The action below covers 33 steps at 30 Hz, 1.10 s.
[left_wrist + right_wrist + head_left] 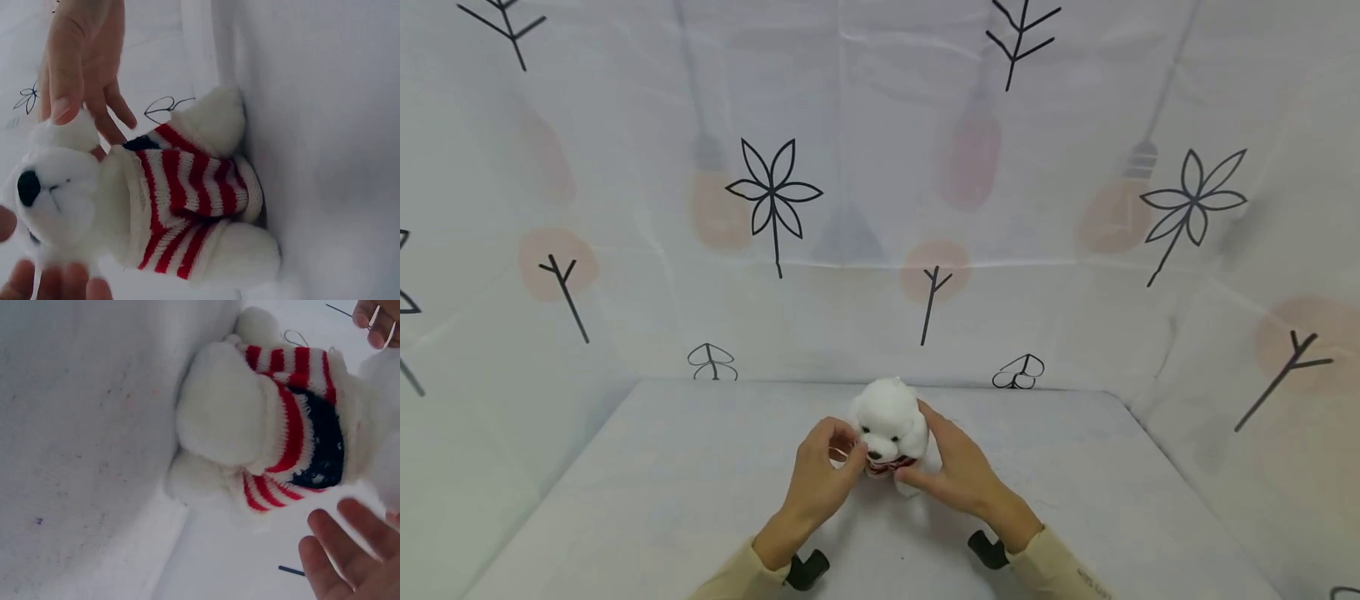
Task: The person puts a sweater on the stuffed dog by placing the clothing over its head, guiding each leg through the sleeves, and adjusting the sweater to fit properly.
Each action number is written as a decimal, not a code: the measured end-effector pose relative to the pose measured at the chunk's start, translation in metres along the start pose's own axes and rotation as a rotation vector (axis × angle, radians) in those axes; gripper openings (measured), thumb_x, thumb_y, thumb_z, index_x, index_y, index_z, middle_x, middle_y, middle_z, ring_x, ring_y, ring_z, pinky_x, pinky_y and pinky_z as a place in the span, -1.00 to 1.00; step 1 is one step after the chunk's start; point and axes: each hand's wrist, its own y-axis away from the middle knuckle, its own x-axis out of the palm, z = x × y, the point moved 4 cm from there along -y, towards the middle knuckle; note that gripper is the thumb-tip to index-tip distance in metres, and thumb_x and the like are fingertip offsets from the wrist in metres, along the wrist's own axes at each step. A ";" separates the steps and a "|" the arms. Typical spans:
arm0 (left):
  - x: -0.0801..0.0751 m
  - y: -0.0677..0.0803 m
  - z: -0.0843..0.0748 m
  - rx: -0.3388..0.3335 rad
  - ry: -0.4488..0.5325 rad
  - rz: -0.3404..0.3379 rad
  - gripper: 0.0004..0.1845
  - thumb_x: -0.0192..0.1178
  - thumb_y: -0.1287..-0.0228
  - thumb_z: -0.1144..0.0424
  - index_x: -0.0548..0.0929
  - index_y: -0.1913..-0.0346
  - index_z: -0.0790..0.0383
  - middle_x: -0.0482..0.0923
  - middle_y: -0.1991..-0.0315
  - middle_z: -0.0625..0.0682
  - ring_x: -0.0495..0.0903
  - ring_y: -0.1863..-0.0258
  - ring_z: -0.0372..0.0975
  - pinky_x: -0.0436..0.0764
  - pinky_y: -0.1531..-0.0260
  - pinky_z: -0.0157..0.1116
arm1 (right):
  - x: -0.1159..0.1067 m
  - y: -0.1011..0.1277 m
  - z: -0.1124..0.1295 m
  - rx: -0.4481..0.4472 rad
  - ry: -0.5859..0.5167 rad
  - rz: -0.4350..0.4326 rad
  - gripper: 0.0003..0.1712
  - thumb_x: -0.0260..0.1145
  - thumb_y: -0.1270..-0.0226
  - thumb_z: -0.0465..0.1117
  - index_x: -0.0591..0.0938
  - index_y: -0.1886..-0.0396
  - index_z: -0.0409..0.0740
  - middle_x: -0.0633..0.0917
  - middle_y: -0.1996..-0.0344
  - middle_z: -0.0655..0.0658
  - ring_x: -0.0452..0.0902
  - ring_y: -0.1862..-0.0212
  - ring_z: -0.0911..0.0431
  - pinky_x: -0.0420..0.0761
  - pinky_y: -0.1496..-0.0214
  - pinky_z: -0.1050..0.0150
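A white plush toy (pixel 891 417) with a black nose sits upright on the white table in the head view. It wears a red-and-white striped knitted sweater (pixel 187 187) with a navy patch (pixel 320 444). My left hand (pixel 826 467) is beside one side of its head, fingers curved, with a gap between thumb and fingertips. On the other side my right hand (pixel 958 468) is at its head and body, thumb in front and fingers behind. Those fingers look extended and spread in the right wrist view. Whether either hand presses the plush is unclear.
The white tabletop (pixel 662 483) spreads around the toy. A pale cloth backdrop (pixel 865 317) printed with plants and lamps stands behind and at both sides. Dark wrist-worn devices show below the left wrist (pixel 808 570) and the right wrist (pixel 987 550).
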 end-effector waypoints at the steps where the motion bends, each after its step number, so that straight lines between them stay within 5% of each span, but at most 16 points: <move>1: -0.002 0.000 0.001 0.004 -0.019 -0.022 -0.76 0.28 -0.12 0.37 0.51 0.14 0.22 0.48 0.25 0.00 0.54 0.32 -0.23 0.59 0.37 -0.26 | -0.002 0.000 0.002 -0.023 0.019 -0.043 0.04 0.48 0.02 0.21 0.24 -0.42 0.03 0.52 -0.08 0.03 0.47 -0.08 0.11 0.53 -0.02 0.06; 5: -0.005 -0.003 0.005 -0.004 -0.031 0.014 -0.53 0.21 -0.19 0.42 0.41 -0.18 0.27 0.46 0.03 0.12 0.53 0.15 -0.10 0.58 0.27 -0.21 | -0.007 0.001 0.014 -0.107 0.013 -0.185 -0.28 0.54 0.01 -0.10 0.41 -0.12 -0.17 0.48 0.36 0.04 0.45 0.34 0.15 0.51 0.35 0.31; 8: -0.003 -0.003 0.006 -0.001 -0.011 0.101 -0.42 0.22 -0.22 0.40 0.34 -0.31 0.23 0.46 -0.07 0.07 0.52 0.06 -0.13 0.58 0.23 -0.23 | -0.008 0.001 0.023 -0.132 -0.013 -0.188 -0.25 0.54 0.02 -0.22 0.38 -0.15 -0.22 0.49 0.43 0.05 0.44 0.43 0.14 0.50 0.42 0.34; 13: 0.000 -0.004 0.003 0.010 0.014 0.159 -0.40 0.30 -0.14 0.36 0.39 -0.27 0.18 0.49 -0.06 -0.03 0.54 0.06 -0.22 0.59 0.22 -0.22 | -0.006 0.002 0.026 -0.091 -0.004 -0.156 -0.03 0.56 0.03 -0.12 0.27 -0.36 -0.21 0.53 0.36 0.08 0.50 0.36 0.19 0.57 0.34 0.29; 24: 0.012 0.001 -0.003 -0.016 0.131 0.270 -0.41 0.32 -0.15 0.37 0.36 -0.24 0.14 0.50 -0.05 0.00 0.63 0.09 -0.07 0.60 0.18 -0.13 | -0.009 -0.002 0.001 -0.166 -0.059 -0.104 -0.03 0.51 -0.04 -0.24 0.21 -0.43 -0.15 0.51 -0.06 -0.08 0.46 0.12 0.18 0.59 0.22 0.21; 33: 0.009 0.001 -0.006 0.004 0.110 0.281 -0.38 0.32 -0.14 0.33 0.34 -0.26 0.17 0.49 -0.04 0.00 0.59 0.07 -0.05 0.60 0.18 -0.15 | -0.010 -0.007 -0.002 -0.175 -0.095 -0.066 -0.04 0.46 -0.12 -0.21 0.17 -0.46 -0.12 0.49 -0.12 -0.10 0.48 0.10 0.16 0.59 0.19 0.18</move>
